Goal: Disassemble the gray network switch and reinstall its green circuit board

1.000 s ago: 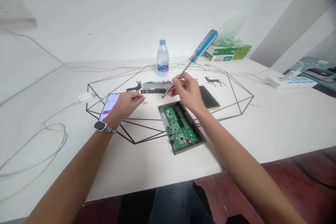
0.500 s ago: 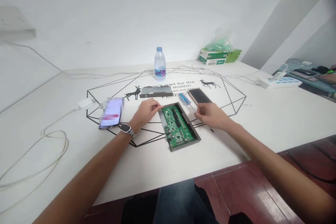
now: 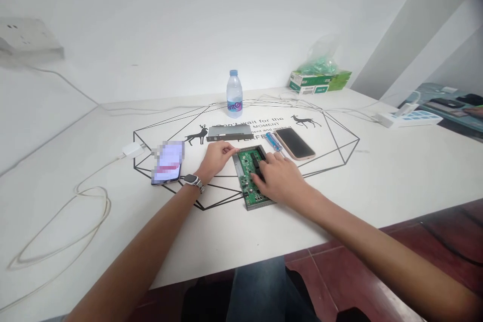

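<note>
A green circuit board (image 3: 247,162) sits inside a shallow grey metal case (image 3: 260,205) lying on the table. At the case's far left corner, my left hand (image 3: 217,158) pinches the edge between thumb and fingers. My right hand (image 3: 281,176) lies over the right part of the board, fingers bent and thumb spread apart from them. Its fingertips reach the black parts on the board, and it covers much of the case's right side. Just beyond my right hand lies a screwdriver (image 3: 273,142) with a blue clear handle, its shaft partly hidden.
A phone in a pink case (image 3: 296,143) lies beside the screwdriver. Behind is a flat metal cover (image 3: 230,132), then a water bottle (image 3: 234,95). To the left are a lit phone (image 3: 168,161) and a white cable (image 3: 107,201). A power strip (image 3: 409,118) stands at right.
My right hand has let go of the screwdriver, which now lies by the phone, and has moved left onto the circuit board. My left hand stays at the case corner. The view has shifted slightly.
</note>
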`<state>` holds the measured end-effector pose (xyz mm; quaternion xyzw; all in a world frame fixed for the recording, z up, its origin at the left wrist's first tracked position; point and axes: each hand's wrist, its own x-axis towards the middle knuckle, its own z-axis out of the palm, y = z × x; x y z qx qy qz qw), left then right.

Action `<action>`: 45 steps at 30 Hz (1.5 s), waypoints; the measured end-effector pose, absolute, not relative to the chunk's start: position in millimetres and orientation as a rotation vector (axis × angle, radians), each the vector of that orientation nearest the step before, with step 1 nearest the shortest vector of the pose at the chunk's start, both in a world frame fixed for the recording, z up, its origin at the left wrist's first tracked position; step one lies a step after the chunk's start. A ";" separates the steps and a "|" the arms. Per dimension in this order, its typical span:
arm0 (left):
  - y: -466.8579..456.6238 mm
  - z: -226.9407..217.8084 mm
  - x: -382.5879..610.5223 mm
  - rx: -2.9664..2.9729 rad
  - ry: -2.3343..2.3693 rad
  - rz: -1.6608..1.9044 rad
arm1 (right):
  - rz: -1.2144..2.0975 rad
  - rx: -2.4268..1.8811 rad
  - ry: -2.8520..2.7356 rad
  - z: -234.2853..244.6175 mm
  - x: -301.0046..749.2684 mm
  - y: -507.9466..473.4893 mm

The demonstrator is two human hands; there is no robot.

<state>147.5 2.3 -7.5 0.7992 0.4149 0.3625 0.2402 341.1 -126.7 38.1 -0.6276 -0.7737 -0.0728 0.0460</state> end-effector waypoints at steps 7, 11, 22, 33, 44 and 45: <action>6.9 -5.4 138.1 2.095 1.084 0.921 | -0.376 -1.958 -2.384 27.4 328.5 -111.8; 14.4 -7.1 130.6 2.037 1.044 0.848 | -0.344 -1.900 -2.384 26.4 324.7 -111.6; 6.3 11.2 124.9 1.947 1.104 0.886 | -0.150 -1.759 -2.392 34.4 278.3 -110.5; -1.9 65.7 81.2 1.470 1.122 1.369 | 0.336 -1.546 -2.077 57.7 262.4 -104.3; -57.1 46.8 134.7 0.861 0.667 0.894 | -0.445 -1.603 -1.972 54.5 305.6 -68.5; -58.4 43.8 138.1 0.859 0.674 0.913 | -0.449 -1.594 -1.986 51.4 306.9 -68.1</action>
